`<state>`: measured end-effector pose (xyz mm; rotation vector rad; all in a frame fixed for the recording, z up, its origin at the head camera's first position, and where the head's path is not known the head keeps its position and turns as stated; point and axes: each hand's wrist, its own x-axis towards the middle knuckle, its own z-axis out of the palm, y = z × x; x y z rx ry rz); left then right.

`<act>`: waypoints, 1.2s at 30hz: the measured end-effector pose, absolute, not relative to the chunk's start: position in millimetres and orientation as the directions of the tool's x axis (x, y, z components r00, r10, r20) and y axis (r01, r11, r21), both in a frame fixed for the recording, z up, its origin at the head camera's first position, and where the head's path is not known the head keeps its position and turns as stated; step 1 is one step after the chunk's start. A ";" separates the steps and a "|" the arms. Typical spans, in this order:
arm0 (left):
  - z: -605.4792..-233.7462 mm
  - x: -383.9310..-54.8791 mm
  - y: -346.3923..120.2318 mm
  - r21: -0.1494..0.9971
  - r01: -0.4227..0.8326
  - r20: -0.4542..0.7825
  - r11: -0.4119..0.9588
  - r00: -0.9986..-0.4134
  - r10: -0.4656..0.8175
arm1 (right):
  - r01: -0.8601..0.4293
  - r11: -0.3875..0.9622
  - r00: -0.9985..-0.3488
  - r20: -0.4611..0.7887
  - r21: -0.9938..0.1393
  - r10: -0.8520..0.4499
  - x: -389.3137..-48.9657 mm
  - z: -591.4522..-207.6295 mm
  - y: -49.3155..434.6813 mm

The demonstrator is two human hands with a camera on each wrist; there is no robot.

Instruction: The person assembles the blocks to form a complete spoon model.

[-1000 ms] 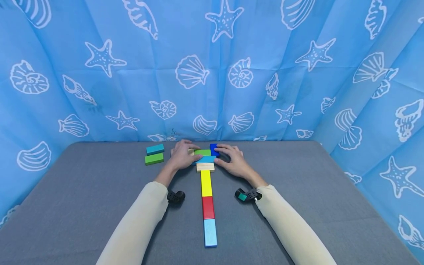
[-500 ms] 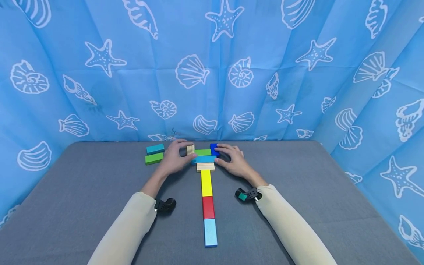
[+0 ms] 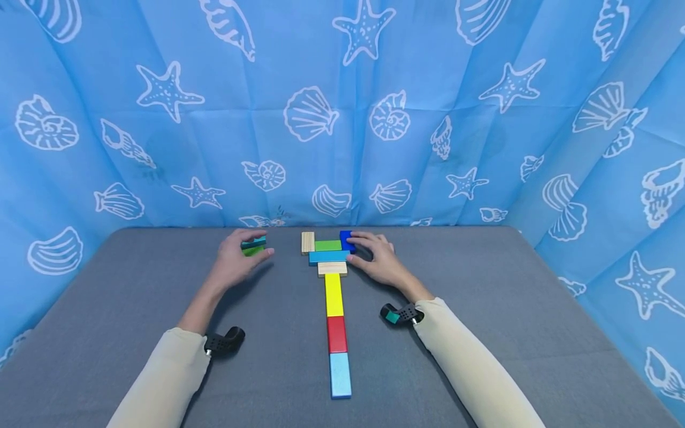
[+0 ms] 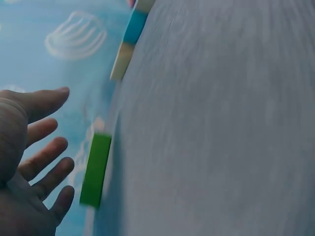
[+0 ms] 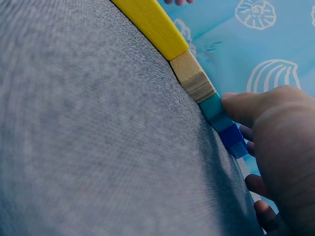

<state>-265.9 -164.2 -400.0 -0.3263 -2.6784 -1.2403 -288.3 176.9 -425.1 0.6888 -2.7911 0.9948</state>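
Observation:
My left hand (image 3: 236,255) is at the far left, around the teal block (image 3: 254,242) and the green block (image 4: 96,169), which it partly covers. In the left wrist view its fingers are spread, with space between thumb and fingers. My right hand (image 3: 376,257) rests at the right end of the block layout. Its thumb touches the end of the blue block (image 3: 329,256), and its fingertips lie on the dark blue block (image 3: 346,239). Between the dark blue block and an upright plain wooden block (image 3: 307,242) lies another green block (image 3: 327,245).
A straight line of blocks runs toward the person: a plain wooden block (image 3: 332,269), a yellow block (image 3: 334,295), a red block (image 3: 337,334) and a light blue block (image 3: 340,375). Behind the grey table (image 3: 449,273) hangs a blue shell-print curtain (image 3: 342,154).
My left hand has let go of the upright wooden block and moved left to the teal and green blocks. The right hand stays at the dark blue block.

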 end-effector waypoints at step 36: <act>-421.2 -262.5 -208.7 0.618 0.131 0.129 0.775 -0.990 0.064 | -0.448 0.687 -0.892 0.241 -0.572 -0.382 -288.7 -427.0 176.7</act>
